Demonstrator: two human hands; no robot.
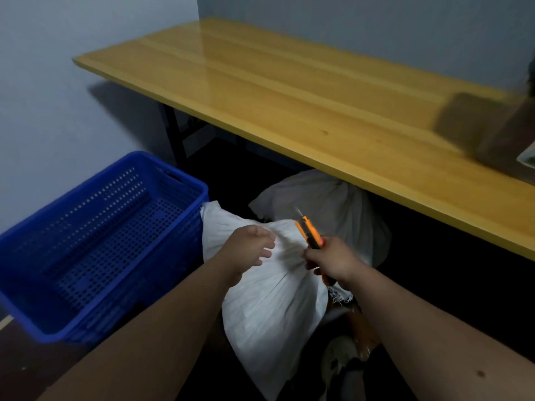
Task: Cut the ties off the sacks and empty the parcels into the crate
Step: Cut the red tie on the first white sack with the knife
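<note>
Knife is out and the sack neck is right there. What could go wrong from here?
1. The utility knife in the right hand has its blade out close to the left hand fingers: a slip may cut them.
2. Cutting at the white sack neck may slice parcels inside.

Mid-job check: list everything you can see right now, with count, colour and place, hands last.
crate: one, blue, perforated, on the floor at left, nothing visible inside.
near sack: one, white, woven, beside the crate, neck gathered between the hands.
far sack: one, white, behind the near sack, partly under the table.
table: one, yellow wood top, dark legs, against the wall.
knife: one, orange and black, blade out, above the near sack.
dark object: one, blurred, on the table's right end; cannot identify.
left hand: fingers loosely spread over the near sack.
right hand: grip on the knife.
</note>
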